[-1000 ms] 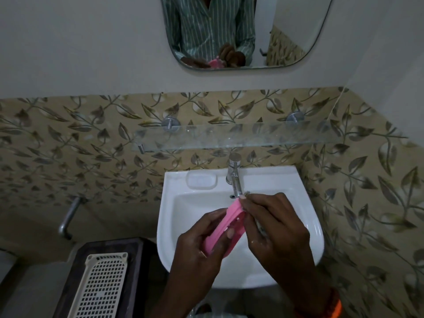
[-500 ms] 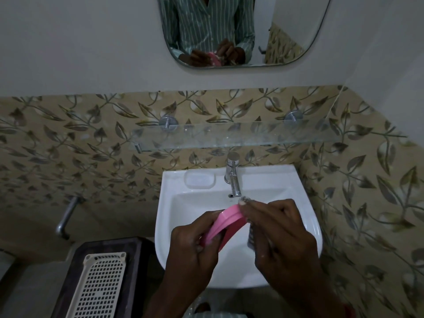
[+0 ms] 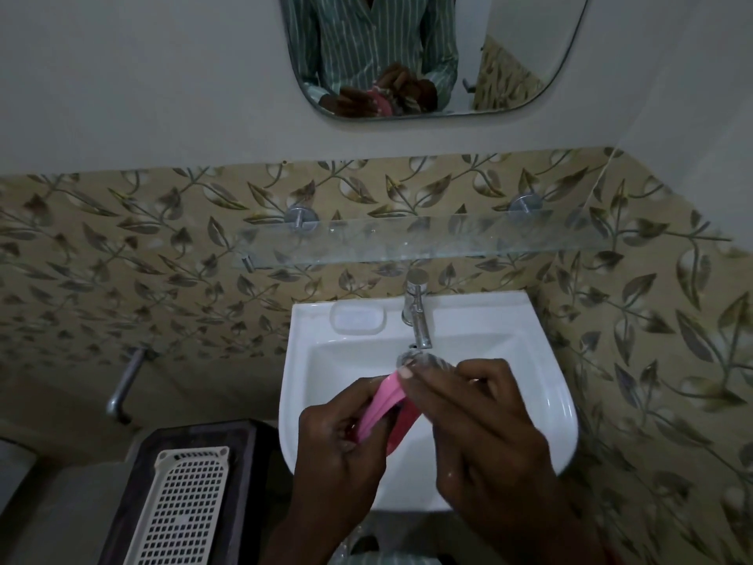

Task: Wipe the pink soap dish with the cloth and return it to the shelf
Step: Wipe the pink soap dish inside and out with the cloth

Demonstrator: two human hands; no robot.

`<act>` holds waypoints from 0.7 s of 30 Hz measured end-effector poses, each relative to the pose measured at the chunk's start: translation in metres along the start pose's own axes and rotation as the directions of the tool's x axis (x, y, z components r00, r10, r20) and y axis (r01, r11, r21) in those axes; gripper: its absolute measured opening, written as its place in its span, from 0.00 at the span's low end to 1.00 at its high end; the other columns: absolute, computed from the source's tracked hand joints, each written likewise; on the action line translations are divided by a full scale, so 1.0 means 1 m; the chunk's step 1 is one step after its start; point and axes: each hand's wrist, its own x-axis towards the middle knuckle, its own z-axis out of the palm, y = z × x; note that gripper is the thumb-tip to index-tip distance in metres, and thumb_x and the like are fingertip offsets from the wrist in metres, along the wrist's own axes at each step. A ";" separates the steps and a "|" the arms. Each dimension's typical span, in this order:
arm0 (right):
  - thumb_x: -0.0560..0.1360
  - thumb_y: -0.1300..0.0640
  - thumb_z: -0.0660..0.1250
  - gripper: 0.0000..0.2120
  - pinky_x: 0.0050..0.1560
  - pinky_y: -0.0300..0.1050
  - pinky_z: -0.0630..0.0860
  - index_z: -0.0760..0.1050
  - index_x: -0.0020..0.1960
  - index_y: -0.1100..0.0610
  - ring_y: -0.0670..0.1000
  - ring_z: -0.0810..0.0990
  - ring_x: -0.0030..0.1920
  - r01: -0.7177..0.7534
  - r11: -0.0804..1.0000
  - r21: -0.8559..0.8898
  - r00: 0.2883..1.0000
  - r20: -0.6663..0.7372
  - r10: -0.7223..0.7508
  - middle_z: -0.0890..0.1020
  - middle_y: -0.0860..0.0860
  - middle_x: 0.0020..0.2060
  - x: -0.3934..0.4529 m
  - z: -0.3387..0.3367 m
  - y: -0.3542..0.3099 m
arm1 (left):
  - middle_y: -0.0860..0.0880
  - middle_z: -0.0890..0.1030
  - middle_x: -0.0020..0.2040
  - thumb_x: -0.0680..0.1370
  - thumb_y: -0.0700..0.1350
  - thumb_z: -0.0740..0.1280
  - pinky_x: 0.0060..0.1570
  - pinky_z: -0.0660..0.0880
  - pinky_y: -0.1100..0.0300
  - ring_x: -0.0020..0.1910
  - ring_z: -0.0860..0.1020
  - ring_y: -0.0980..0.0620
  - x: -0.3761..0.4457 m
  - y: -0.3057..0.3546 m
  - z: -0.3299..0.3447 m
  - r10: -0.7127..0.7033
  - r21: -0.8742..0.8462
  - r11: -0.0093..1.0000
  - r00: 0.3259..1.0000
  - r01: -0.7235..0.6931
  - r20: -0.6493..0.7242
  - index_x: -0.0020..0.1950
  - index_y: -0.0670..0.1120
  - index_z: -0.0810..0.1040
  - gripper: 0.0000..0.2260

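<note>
I hold the pink soap dish (image 3: 385,405) tilted on edge over the white sink (image 3: 546,385). My left hand (image 3: 342,450) grips its lower left end. My right hand (image 3: 481,426) pinches its upper end, with a small grey cloth (image 3: 428,360) bunched under the fingertips against the dish. Most of the cloth is hidden by my fingers. The glass shelf (image 3: 428,240) on the tiled wall above the sink carries nothing.
A chrome tap (image 3: 416,307) stands at the back of the sink, just beyond my hands. A dark stand with a cream perforated tray (image 3: 179,511) sits at lower left. A mirror (image 3: 432,55) hangs above, and a metal pipe (image 3: 122,385) juts from the left wall.
The dish has turned more on edge and my left hand has slid up along it. My right fingers with the cloth have shifted slightly along the dish's upper end.
</note>
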 end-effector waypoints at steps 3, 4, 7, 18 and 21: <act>0.71 0.71 0.67 0.24 0.53 0.45 0.76 0.76 0.65 0.59 0.57 0.75 0.54 0.031 0.999 0.040 1.000 0.003 -0.031 0.78 0.51 0.64 0.002 0.001 -0.006 | 0.56 0.87 0.44 0.77 0.46 0.69 0.36 0.83 0.58 0.40 0.85 0.53 -0.002 0.000 0.001 0.015 -0.032 0.999 1.000 -0.015 -0.024 0.56 0.62 0.84 0.13; 0.71 0.72 0.67 0.24 0.54 0.42 0.75 0.75 0.66 0.58 0.55 0.75 0.54 0.002 0.999 0.044 1.000 -0.007 -0.002 0.78 0.50 0.64 0.003 -0.001 -0.003 | 0.58 0.86 0.43 0.76 0.47 0.69 0.35 0.82 0.63 0.39 0.85 0.56 -0.001 0.002 0.000 0.015 -0.038 0.999 0.999 -0.016 -0.042 0.56 0.65 0.84 0.14; 0.68 0.73 0.66 0.27 0.51 0.39 0.75 0.73 0.66 0.60 0.51 0.73 0.53 -0.105 0.994 0.009 0.994 -0.037 0.105 0.77 0.49 0.64 0.005 -0.007 0.003 | 0.61 0.86 0.42 0.76 0.47 0.70 0.37 0.80 0.70 0.38 0.84 0.62 -0.001 0.004 -0.001 0.020 -0.054 0.998 0.997 -0.024 -0.076 0.54 0.66 0.83 0.14; 0.69 0.73 0.69 0.25 0.47 0.35 0.76 0.74 0.65 0.62 0.52 0.77 0.49 -0.202 0.979 0.028 0.979 -0.034 0.203 0.79 0.46 0.59 0.000 -0.006 -0.004 | 0.58 0.85 0.41 0.74 0.38 0.71 0.33 0.80 0.59 0.36 0.83 0.55 -0.005 -0.001 -0.004 0.020 -0.011 1.000 0.999 -0.020 -0.043 0.52 0.69 0.83 0.22; 0.69 0.72 0.69 0.25 0.48 0.32 0.75 0.74 0.65 0.64 0.51 0.77 0.49 -0.222 0.974 0.038 0.974 -0.032 0.224 0.82 0.52 0.55 -0.002 0.001 -0.011 | 0.55 0.85 0.40 0.75 0.44 0.72 0.32 0.80 0.53 0.35 0.84 0.53 -0.003 0.000 -0.001 -0.007 -0.017 1.000 1.000 0.007 0.011 0.52 0.68 0.83 0.17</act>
